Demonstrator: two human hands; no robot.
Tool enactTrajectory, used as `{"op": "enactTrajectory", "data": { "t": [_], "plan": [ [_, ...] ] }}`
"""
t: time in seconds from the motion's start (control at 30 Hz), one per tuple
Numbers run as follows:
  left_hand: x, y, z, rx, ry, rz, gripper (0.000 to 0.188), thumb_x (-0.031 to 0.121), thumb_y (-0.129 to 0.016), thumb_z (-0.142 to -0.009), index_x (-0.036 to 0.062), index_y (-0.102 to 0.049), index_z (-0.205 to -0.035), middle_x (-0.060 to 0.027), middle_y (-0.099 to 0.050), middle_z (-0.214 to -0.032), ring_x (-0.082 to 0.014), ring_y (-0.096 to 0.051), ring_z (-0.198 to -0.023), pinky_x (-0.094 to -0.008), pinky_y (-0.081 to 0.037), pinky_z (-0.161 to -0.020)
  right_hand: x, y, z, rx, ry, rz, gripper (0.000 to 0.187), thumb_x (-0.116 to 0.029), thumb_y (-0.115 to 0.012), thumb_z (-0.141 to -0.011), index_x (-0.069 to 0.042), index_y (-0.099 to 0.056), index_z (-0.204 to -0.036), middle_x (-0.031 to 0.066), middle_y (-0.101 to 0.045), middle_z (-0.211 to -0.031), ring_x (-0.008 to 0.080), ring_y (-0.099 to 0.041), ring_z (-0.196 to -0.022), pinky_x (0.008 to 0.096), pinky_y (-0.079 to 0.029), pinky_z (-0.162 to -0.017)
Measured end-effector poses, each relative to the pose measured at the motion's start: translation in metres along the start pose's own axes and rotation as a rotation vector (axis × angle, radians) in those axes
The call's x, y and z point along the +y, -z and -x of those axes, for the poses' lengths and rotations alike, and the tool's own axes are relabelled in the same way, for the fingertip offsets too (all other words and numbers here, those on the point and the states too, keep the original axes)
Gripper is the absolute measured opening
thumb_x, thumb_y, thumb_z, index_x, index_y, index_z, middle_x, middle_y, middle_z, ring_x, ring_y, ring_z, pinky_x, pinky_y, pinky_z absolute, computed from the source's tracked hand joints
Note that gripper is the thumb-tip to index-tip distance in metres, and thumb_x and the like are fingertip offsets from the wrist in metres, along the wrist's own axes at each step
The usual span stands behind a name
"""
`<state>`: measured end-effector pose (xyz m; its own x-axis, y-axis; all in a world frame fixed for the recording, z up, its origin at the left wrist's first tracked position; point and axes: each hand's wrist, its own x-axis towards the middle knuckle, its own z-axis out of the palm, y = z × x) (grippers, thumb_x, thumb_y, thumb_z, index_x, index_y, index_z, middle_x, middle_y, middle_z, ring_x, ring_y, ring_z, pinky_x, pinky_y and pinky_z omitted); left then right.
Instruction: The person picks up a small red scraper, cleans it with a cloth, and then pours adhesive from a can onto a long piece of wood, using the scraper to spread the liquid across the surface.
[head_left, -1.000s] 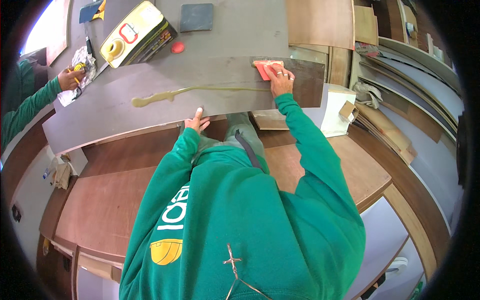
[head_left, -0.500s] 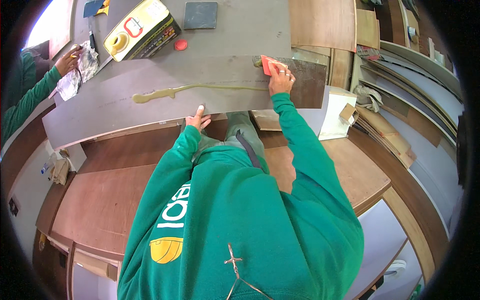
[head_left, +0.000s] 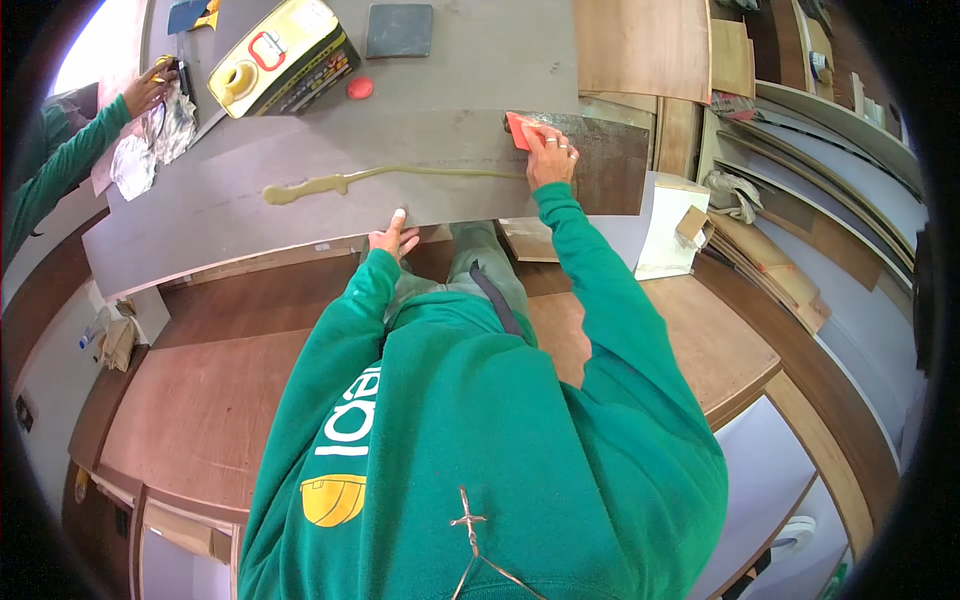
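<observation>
My right hand (head_left: 552,158) grips an orange-red flat spreader (head_left: 518,130), pressed to the long grey board (head_left: 230,225) near its right end. To the right of it the board is darker and glossy, with a wet film. A yellowish-green line of glue (head_left: 390,173) runs along the board's middle, thicker at its left end. At the near edge of the board is my left hand (head_left: 394,238), one digit on the top face and the other fingers stretched to the right, apart.
A yellow and black can (head_left: 290,60) stands open beyond the board, its red cap (head_left: 360,89) and a dark square plate (head_left: 399,30) nearby. At far left, another person's hand (head_left: 148,90) is beside crumpled whitish material (head_left: 135,165). Wooden panels (head_left: 640,50) lie at right.
My right hand and the spreader have shifted slightly left over the board. My left hand stays put. The other person's hand has moved up and to the right.
</observation>
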<state>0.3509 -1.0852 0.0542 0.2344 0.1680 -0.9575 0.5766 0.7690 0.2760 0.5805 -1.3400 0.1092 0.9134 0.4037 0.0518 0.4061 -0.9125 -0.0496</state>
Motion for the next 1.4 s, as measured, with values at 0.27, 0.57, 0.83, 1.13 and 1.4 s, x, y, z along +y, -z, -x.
{"op": "enactTrajectory", "data": {
  "t": [0.27, 0.57, 0.83, 1.13, 1.4],
  "plan": [
    [-0.003, 0.000, 0.000, -0.008, -0.022, 0.005, 0.063, 0.028, -0.073, -0.087, -0.0150, -0.044, -0.123, -0.0239, -0.055, -0.121, -0.0395, -0.065, -0.104, -0.0440, -0.061, -0.080, 0.020, 0.011, -0.023, -0.011, 0.136, -0.034, 0.042, -0.012, -0.054, -0.088, -0.031, -0.061, -0.125, -0.0027, -0.059, -0.122, 0.0219, -0.052, -0.116, 0.0477, -0.038, -0.097],
    [-0.006, 0.001, -0.004, 0.013, -0.050, 0.022, 0.065, 0.028, -0.075, -0.086, -0.0155, -0.043, -0.121, -0.0239, -0.058, -0.115, -0.0387, -0.067, -0.099, -0.0436, -0.062, -0.077, 0.047, 0.024, 0.007, -0.279, 0.332, 0.062, 0.048, -0.010, -0.053, -0.086, -0.031, -0.059, -0.129, 0.0005, -0.058, -0.125, 0.0259, -0.053, -0.116, 0.0470, -0.045, -0.090],
    [-0.005, 0.002, -0.003, -0.053, -0.040, 0.030, 0.064, 0.029, -0.075, -0.085, -0.0149, -0.044, -0.120, -0.0248, -0.057, -0.115, -0.0398, -0.066, -0.100, -0.0445, -0.062, -0.078, 0.055, 0.047, 0.111, -0.329, 0.261, -0.017, 0.049, -0.009, -0.052, -0.085, -0.028, -0.060, -0.129, 0.0031, -0.057, -0.123, 0.0276, -0.053, -0.114, 0.0474, -0.044, -0.087],
    [-0.003, 0.001, -0.005, -0.054, -0.051, 0.005, 0.064, 0.031, -0.075, -0.085, -0.0158, -0.047, -0.119, -0.0263, -0.057, -0.117, -0.0398, -0.064, -0.105, -0.0443, -0.061, -0.083, 0.048, 0.080, 0.161, -0.394, 0.081, -0.148, 0.047, -0.009, -0.055, -0.086, -0.028, -0.059, -0.129, 0.0035, -0.057, -0.120, 0.0291, -0.054, -0.111, 0.0481, -0.043, -0.090],
    [-0.007, 0.008, -0.012, -0.104, -0.070, 0.072, 0.076, 0.026, -0.079, -0.082, -0.0254, -0.034, -0.116, -0.0339, -0.051, -0.120, -0.0426, -0.065, -0.101, -0.0469, -0.063, -0.074, -0.015, 0.042, 0.030, -0.023, 0.100, -0.161, 0.043, -0.011, -0.056, -0.086, -0.026, -0.061, -0.127, 0.0018, -0.057, -0.121, 0.0276, -0.052, -0.116, 0.0468, -0.039, -0.096]
  ]
}}
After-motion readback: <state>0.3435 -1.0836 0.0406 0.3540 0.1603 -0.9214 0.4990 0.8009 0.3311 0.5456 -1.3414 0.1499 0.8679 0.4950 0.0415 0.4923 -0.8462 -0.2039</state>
